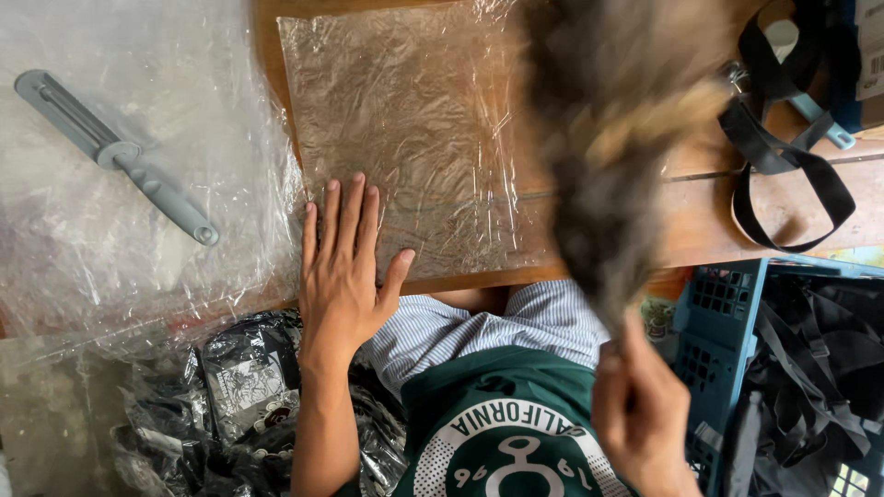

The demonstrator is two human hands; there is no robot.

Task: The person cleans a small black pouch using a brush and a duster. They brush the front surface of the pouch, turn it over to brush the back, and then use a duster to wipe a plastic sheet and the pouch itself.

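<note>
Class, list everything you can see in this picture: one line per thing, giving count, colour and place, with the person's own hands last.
Sheet of clear crinkled plastic film: one, clear, flat on wooden table.
Grey plastic handled tool: one, grey, upper left on loose clear plastic.
Black webbing strap: one, black, looped at upper right.
Blue plastic crate: one, blue, lower right.
Blurred dark furry bundle: one, brown-black, raised at centre right.
Left hand: flat on the film.
Right hand: grips the bundle.

One flat clear plastic sheet (414, 138) on the tabletop (718, 221); one grey handled tool (115, 154), left; one black strap (783, 147), far right; one blue crate (727, 322), near right; two hands (343, 267).
</note>
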